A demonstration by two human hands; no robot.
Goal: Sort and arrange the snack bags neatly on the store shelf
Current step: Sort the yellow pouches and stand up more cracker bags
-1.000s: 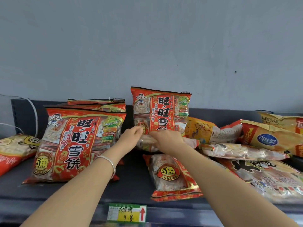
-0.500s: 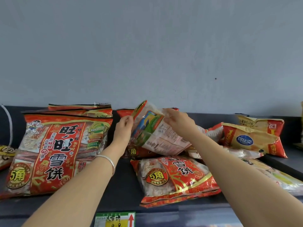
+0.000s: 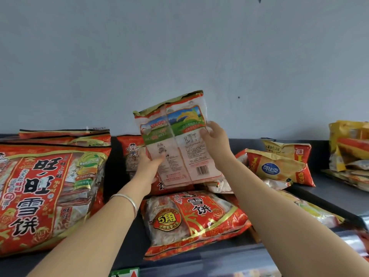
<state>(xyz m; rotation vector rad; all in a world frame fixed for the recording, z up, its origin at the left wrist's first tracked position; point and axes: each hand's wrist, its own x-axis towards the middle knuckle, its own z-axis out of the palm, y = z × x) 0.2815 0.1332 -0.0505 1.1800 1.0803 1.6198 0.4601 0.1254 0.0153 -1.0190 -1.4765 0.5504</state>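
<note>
Held bag (image 3: 179, 136) is up in the air above the dark matte shelf (image 3: 129, 248), upright, with its back side to the camera: glossy clear-and-white plastic film, small print, barcode low on the right, crimped gold-red top seam, a bit crumpled. Left hand (image 3: 148, 164) grips its lower left edge, thumb on the printed face and fingers behind. Right hand (image 3: 214, 140) grips the right edge higher up, fingers curled round it. A thin smooth silver bracelet (image 3: 129, 198) sits on the left wrist.

Directly below the held bag a red bag (image 3: 191, 220) lies flat – shiny foil, gold trim, round yellow badge, pale lumpy crackers showing through. Behind the held bag another red bag (image 3: 129, 154) stands upright, partly hidden. Left of the held bag stands a big puffy red pack (image 3: 46, 190), more of the same behind it. Right of the held bag – wrinkled yellow-orange bags (image 3: 279, 166), slumped and overlapping. Farther right is a loose yellow pile (image 3: 349, 144). Plain grey wall (image 3: 179, 47) behind it all.
</note>
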